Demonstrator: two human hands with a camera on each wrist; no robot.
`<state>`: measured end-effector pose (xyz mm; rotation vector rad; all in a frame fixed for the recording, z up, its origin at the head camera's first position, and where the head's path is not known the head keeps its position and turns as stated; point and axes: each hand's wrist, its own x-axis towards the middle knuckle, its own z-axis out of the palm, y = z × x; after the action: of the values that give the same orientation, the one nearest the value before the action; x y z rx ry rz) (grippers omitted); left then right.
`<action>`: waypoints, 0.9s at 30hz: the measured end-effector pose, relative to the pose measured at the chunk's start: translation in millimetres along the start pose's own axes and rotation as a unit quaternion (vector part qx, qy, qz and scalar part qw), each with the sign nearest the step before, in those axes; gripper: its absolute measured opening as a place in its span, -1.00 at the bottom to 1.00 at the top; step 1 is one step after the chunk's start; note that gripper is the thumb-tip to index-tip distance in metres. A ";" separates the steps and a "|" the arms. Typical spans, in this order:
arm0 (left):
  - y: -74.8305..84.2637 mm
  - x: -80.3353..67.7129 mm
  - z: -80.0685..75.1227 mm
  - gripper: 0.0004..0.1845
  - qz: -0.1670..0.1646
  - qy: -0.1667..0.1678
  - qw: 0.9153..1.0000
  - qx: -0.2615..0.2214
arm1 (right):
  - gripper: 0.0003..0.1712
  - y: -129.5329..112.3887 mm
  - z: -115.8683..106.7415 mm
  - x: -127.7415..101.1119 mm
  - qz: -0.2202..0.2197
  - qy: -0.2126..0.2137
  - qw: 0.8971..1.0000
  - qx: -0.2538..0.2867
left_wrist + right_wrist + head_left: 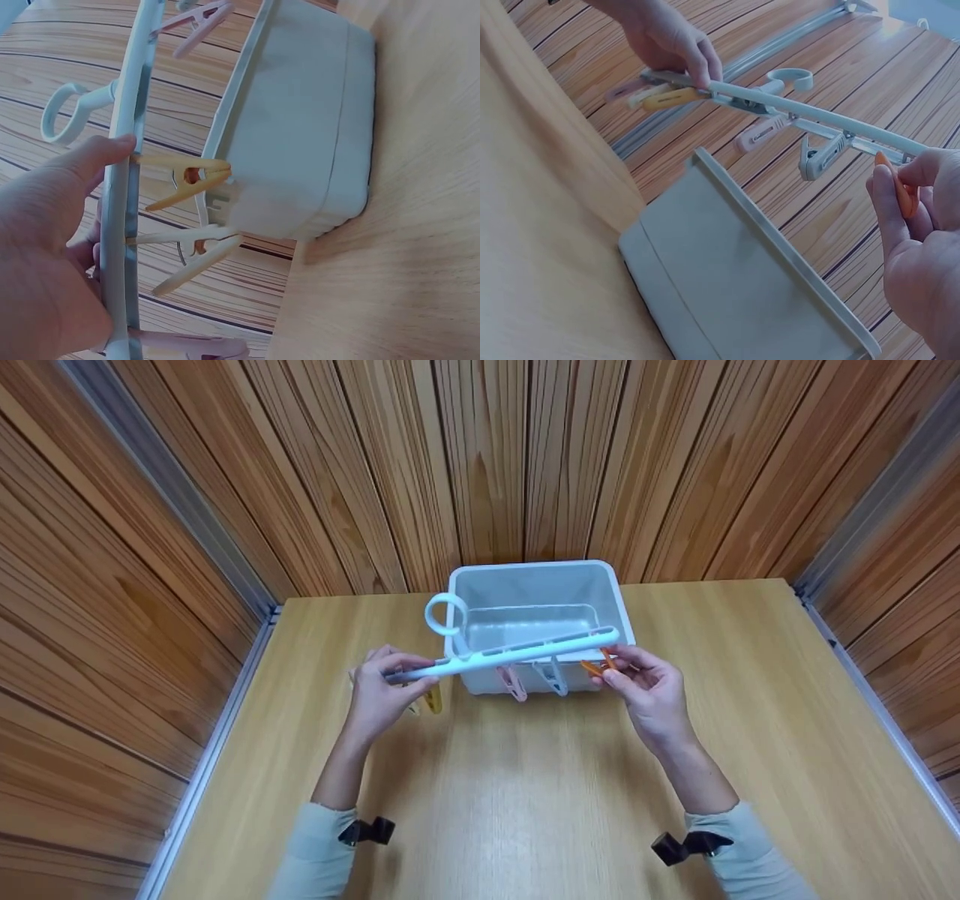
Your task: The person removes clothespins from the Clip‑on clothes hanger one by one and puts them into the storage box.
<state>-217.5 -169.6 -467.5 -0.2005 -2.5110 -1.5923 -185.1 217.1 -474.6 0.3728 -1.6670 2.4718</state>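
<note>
A: What stands on the table (525,810)?

B: A white plastic bin (536,622), open-topped, toward the far wall. Nothing shows inside it.

A: And the hanger?

B: A pale blue clip hanger (517,652), a slim bar with a hook ring on its far side, is held level just above the bin's near rim. Pink, white and yellow pegs hang from it.

A: The hands?

B: The left hand (382,690) has its fingers curled round the bar's left end. The right hand (649,690) pinches an orange peg (598,664) at the right end.

A white plastic bin (600,585) stands on a wooden table (750,735) against wood-panelled walls (300,472).
</note>
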 end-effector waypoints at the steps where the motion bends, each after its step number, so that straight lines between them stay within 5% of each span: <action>1: -0.6 -0.1 0.2 -0.74 0.002 -0.002 1.000 -0.002 | -0.56 -0.2 0.9 -0.3 -0.003 -0.001 1.000 0.009; 12: -3.6 -0.2 -0.6 -0.65 0.026 -0.056 0.998 0.011 | -0.47 -1.9 3.7 1.3 -0.022 -0.007 0.996 0.084; 27: -13.3 -5.0 -0.7 -0.71 0.088 -0.117 0.985 0.091 | -0.45 -5.5 -5.6 3.9 -0.009 -0.013 0.998 0.066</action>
<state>-215.2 -176.0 -480.0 -0.6006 -2.7030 -1.3328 -188.3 224.3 -470.7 0.4365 -1.5067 2.5816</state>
